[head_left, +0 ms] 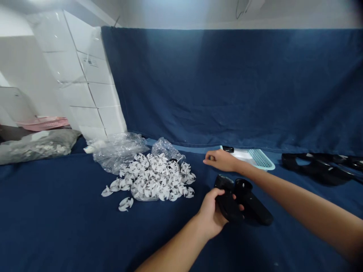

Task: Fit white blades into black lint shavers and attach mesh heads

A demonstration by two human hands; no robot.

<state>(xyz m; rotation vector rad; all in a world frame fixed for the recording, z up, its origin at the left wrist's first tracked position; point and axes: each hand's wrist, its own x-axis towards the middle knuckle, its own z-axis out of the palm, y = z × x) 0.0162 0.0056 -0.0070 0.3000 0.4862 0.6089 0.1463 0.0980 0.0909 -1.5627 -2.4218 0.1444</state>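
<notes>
My left hand (213,216) is closed around a black plastic piece (228,204) with a rounded, cup-like end and a long body. Right beside it is a second black piece (253,206) of similar shape, with an open round end; whether my fingertips touch it I cannot tell. My right hand (221,160) is above the cloth with its fingers curled together, and what they hold, if anything, is too small to make out. To the left of both hands lies a heap of small white plastic parts (159,175), partly on clear plastic. A few white parts (125,204) lie apart at its front edge.
Behind my right hand sits a light blue basket (265,160) with black and white items. Several black curved parts (317,170) lie at the right. Crumpled clear bags (119,149) sit behind the heap, near stacked white boxes (96,75). A filled bag (39,145) is far left.
</notes>
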